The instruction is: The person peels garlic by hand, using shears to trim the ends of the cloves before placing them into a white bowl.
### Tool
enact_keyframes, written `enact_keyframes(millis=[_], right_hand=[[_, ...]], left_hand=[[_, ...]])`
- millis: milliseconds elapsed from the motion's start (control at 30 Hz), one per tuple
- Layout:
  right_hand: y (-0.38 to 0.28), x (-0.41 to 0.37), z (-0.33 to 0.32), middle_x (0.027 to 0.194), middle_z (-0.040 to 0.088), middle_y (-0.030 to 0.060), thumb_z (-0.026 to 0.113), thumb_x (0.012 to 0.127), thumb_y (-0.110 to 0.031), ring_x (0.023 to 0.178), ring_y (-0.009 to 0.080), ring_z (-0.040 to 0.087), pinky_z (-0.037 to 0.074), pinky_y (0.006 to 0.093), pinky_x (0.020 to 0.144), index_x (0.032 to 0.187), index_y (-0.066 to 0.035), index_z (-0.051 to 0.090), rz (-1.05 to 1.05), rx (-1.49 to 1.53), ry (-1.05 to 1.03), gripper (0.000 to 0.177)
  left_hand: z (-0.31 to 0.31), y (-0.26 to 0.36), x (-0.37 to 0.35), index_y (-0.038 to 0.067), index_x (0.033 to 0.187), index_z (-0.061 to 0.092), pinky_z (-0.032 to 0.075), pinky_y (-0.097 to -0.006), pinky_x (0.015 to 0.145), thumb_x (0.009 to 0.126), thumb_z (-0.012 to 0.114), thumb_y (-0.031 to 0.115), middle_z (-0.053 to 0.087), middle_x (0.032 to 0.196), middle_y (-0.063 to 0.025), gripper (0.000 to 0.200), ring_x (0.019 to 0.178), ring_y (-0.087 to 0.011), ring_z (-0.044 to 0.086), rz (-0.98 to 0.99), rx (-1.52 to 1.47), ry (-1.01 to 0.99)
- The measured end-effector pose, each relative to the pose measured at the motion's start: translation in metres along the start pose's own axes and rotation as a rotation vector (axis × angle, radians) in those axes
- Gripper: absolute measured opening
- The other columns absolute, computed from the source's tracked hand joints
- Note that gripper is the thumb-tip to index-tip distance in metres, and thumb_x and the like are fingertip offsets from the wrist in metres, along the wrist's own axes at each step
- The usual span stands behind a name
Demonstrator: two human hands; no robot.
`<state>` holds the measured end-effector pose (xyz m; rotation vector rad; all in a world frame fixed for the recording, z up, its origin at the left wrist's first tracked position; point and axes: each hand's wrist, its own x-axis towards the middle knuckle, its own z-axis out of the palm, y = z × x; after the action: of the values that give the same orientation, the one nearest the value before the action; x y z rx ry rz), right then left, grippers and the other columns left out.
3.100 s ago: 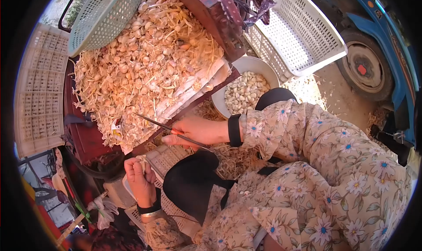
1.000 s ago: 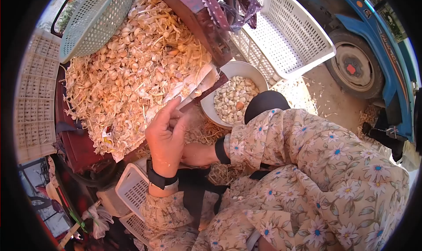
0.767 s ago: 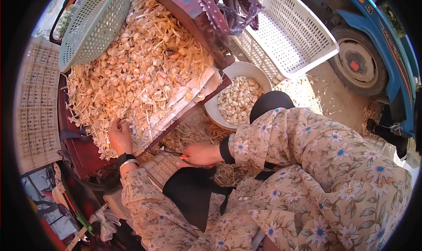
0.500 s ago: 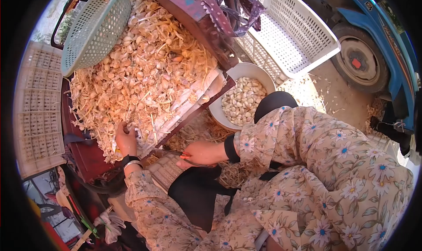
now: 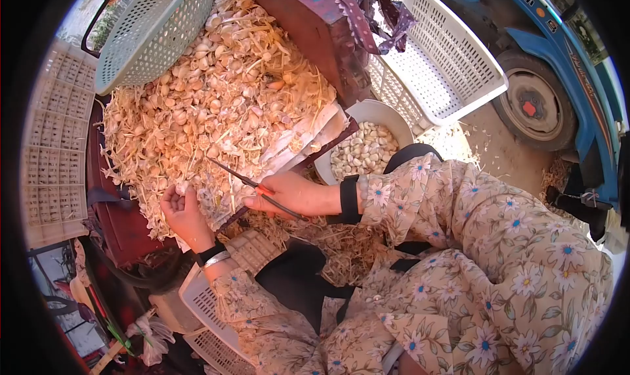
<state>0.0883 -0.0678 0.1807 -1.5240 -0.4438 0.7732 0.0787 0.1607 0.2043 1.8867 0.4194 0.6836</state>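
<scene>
Beige sleeve (image 5: pixel 420 198) — blue-and-white flowers; pale green basket (image 5: pixel 152 30), white crate (image 5: pixel 446 66) — blue vehicle (image 5: pixel 571 53).

The left hand (image 5: pixel 182 212) lies palm up, its fingers (image 5: pixel 172 194) curled in over the palm, the wrist bent back from the floral-sleeved left forearm (image 5: pixel 243 296). The right hand (image 5: pixel 291 194) is clenched, knuckles forward, and the floral-sleeved right forearm (image 5: pixel 407 191) reaches in level from the right.

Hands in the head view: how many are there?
2. The left hand rests cupped at the near edge of the garlic pile; the right hand holds scissors just beside it, blades pointing over the pile. No other person's hand shows.
</scene>
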Motion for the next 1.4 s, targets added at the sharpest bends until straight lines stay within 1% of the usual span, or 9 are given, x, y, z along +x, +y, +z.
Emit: enact_keyframes(millis=[133,233,667,733,833,867,1000,1200,1400], right_hand=[[-0.009,0.004,0.002,0.06,0.054,0.0104,0.06,0.08,-0.046,0.057,0.0227,0.054,0.04,0.0339,0.053,0.072,-0.001,0.053,-0.317,0.096,0.154,0.046],[-0.013,0.002,-0.006,0.062,0.051,0.0035,0.06,0.081,-0.043,0.059,0.0086,0.046,0.039,0.0254,0.053,0.081,-0.001,0.053,-0.351,-0.131,0.203,0.042],[-0.014,-0.014,-0.021,0.063,0.052,0.0089,0.061,0.08,-0.046,0.06,0.0141,0.049,0.04,0.0293,0.055,0.077,-0.002,0.051,-0.299,-0.251,0.125,0.046],[-0.017,-0.016,-0.024,0.066,0.055,0.0075,0.064,0.079,-0.042,0.062,0.0122,0.051,0.042,0.0278,0.056,0.08,-0.001,0.053,-0.276,-0.256,0.113,0.042],[-0.013,-0.014,-0.023,0.072,0.057,0.0033,0.071,0.075,-0.033,0.066,0.0077,0.051,0.043,0.0239,0.059,0.088,-0.001,0.056,-0.394,0.078,0.159,0.038],[-0.015,-0.015,-0.024,0.075,0.058,-0.0001,0.074,0.072,-0.023,0.068,0.0046,0.05,0.043,0.0209,0.061,0.095,-0.001,0.057,-0.385,0.109,0.177,0.035],[-0.015,-0.015,-0.033,0.072,0.056,-0.0005,0.069,0.073,-0.015,0.066,0.0048,0.049,0.041,0.0215,0.058,0.092,-0.001,0.058,-0.469,0.052,0.178,0.026],[-0.009,-0.013,-0.039,0.068,0.056,-0.0001,0.07,0.072,-0.016,0.063,0.005,0.05,0.041,0.0209,0.055,0.086,-0.001,0.059,-0.437,0.128,0.169,0.023],[-0.021,-0.024,-0.05,0.069,0.058,0.0001,0.07,0.071,-0.015,0.058,0.005,0.052,0.041,0.0202,0.051,0.084,0.0,0.059,-0.246,0.309,0.013,0.022]], left_hand=[[0.013,0.039,-0.033,0.002,0.116,0.043,0.047,-0.0234,0.068,0.081,0.055,-0.002,0.055,0.1,-0.0084,0.037,0.085,-0.0141,0.057,-0.004,-0.209,-0.123],[0.016,0.056,-0.055,0.003,0.117,0.043,0.047,-0.0237,0.068,0.081,0.053,-0.003,0.053,0.105,-0.0103,0.038,0.087,-0.0161,0.057,-0.075,-0.467,-0.218],[0.014,0.053,-0.067,0.003,0.116,0.045,0.043,-0.0183,0.061,0.082,0.055,0.001,0.051,0.107,-0.0149,0.035,0.078,-0.0149,0.051,-0.325,-1.053,-0.427],[0.015,0.051,-0.065,0.003,0.115,0.045,0.043,-0.0193,0.061,0.081,0.056,0.001,0.051,0.107,-0.0148,0.036,0.078,-0.0145,0.051,-0.334,-1.043,-0.467],[0.021,0.051,-0.068,0.003,0.114,0.047,0.043,-0.0213,0.063,0.08,0.057,0.0,0.053,0.105,-0.0137,0.036,0.077,-0.0135,0.05,-0.284,-0.938,-0.548],[0.023,0.052,-0.07,0.003,0.114,0.047,0.043,-0.022,0.064,0.079,0.057,0.0,0.054,0.105,-0.0132,0.036,0.076,-0.013,0.05,-0.255,-0.887,-0.575],[0.032,0.045,-0.079,0.001,0.114,0.048,0.047,-0.0256,0.073,0.081,0.054,-0.001,0.055,0.104,-0.0086,0.033,0.073,-0.0107,0.052,-0.233,-0.549,-0.511],[0.042,0.043,-0.083,-0.003,0.112,0.049,0.044,-0.0233,0.067,0.077,0.053,-0.007,0.056,0.1,-0.0084,0.035,0.079,-0.0118,0.052,-0.163,-0.344,-0.598],[0.049,0.042,-0.089,-0.002,0.106,0.049,0.047,-0.0244,0.067,0.079,0.053,-0.005,0.056,0.093,-0.0087,0.028,0.077,-0.0129,0.054,-0.219,-0.461,-0.494]])
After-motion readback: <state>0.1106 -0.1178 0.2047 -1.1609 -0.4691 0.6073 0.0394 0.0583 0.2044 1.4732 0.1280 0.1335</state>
